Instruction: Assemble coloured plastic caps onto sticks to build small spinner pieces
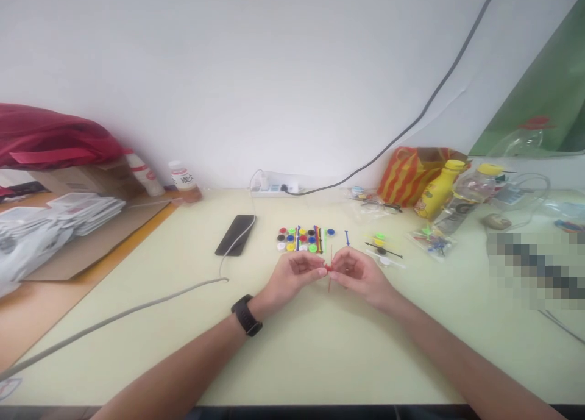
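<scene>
My left hand and my right hand meet over the pale yellow table. Both pinch a small red piece with a thin red stick hanging down from it. A black watch sits on my left wrist. Just beyond my hands lie rows of small coloured round pieces with several coloured sticks among them, and one blue stick lies alone. To the right rest a black stick with coloured pieces.
A black phone on a white cable lies left of the pieces. A power strip, two bottles, a yellow bottle, a striped bag and small plastic bags line the back. Stacked papers and a red bag sit at left.
</scene>
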Action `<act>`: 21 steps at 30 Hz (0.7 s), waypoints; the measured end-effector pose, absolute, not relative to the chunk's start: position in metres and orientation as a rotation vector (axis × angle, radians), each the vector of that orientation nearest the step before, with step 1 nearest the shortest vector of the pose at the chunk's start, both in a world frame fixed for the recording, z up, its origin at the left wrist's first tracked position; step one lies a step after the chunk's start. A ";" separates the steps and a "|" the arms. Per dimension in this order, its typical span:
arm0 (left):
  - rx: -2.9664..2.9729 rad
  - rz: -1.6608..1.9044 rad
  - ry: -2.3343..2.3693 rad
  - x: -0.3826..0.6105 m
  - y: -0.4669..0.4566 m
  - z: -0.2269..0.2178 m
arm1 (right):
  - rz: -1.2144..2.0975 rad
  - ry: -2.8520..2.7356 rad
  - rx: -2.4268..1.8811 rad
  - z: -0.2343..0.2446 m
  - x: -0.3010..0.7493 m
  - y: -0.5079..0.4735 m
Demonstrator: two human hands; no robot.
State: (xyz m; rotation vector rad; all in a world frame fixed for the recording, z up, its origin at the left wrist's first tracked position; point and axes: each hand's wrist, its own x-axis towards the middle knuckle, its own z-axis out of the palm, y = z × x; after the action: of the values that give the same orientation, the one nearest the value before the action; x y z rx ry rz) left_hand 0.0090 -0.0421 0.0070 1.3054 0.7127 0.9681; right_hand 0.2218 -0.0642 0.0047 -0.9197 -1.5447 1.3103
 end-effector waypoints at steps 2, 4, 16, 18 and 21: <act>1.308 0.967 0.709 0.009 -0.042 0.006 | 1.270 -1.575 -0.943 0.004 0.222 -0.064; 1.299 0.966 0.713 0.008 -0.042 0.007 | 1.200 -1.599 -0.959 0.003 0.223 -0.065; 1.235 0.871 0.734 0.005 -0.041 0.007 | 0.793 -1.763 -0.947 0.001 0.227 -0.074; 1.215 0.850 0.730 0.005 -0.041 0.008 | 0.836 -1.753 -0.948 0.002 0.225 -0.074; 1.198 0.839 0.713 0.004 -0.040 0.010 | 0.902 -1.709 -0.948 0.004 0.223 -0.075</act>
State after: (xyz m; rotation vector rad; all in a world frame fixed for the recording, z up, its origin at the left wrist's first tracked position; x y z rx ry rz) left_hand 0.0044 -0.0398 0.0098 1.1976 0.7127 0.8394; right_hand 0.2234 -0.0751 0.0044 -0.9478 -1.7087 0.9021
